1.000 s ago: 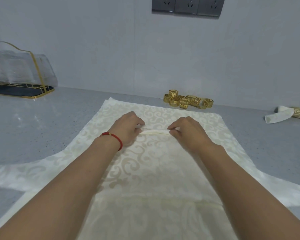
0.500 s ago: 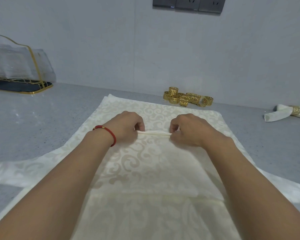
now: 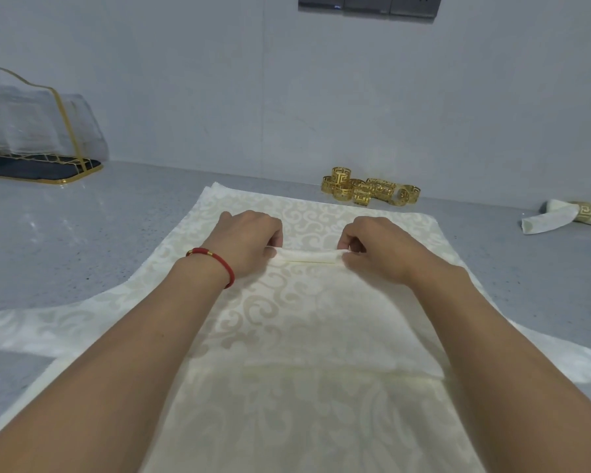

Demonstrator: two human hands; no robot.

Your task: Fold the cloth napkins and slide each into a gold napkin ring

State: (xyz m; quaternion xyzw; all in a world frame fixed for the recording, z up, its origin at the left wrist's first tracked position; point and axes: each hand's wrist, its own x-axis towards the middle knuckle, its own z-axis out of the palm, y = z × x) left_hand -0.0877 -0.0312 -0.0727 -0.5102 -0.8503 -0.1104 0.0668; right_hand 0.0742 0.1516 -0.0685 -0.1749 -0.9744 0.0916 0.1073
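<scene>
A cream napkin (image 3: 307, 315) with a scroll pattern lies spread on the grey counter (image 3: 82, 240), on top of other cream cloth. Its far edge is raised into a narrow pleat (image 3: 306, 257). My left hand (image 3: 246, 244), with a red cord at the wrist, pinches the pleat's left end. My right hand (image 3: 379, 249) pinches its right end. A heap of several gold napkin rings (image 3: 365, 191) sits beyond the cloth by the wall. At the far right lies a folded napkin (image 3: 546, 220) inside a gold ring (image 3: 585, 211).
A clear holder with a gold frame and dark base (image 3: 31, 131) stands at the back left. The wall (image 3: 287, 97) closes off the counter's far side, with dark sockets (image 3: 365, 3) high up. Cloth ends spread to both sides near me.
Both hands drew the pleat toward me over the napkin; it now stands higher and thicker between my fingers. The camera view shifted slightly.
</scene>
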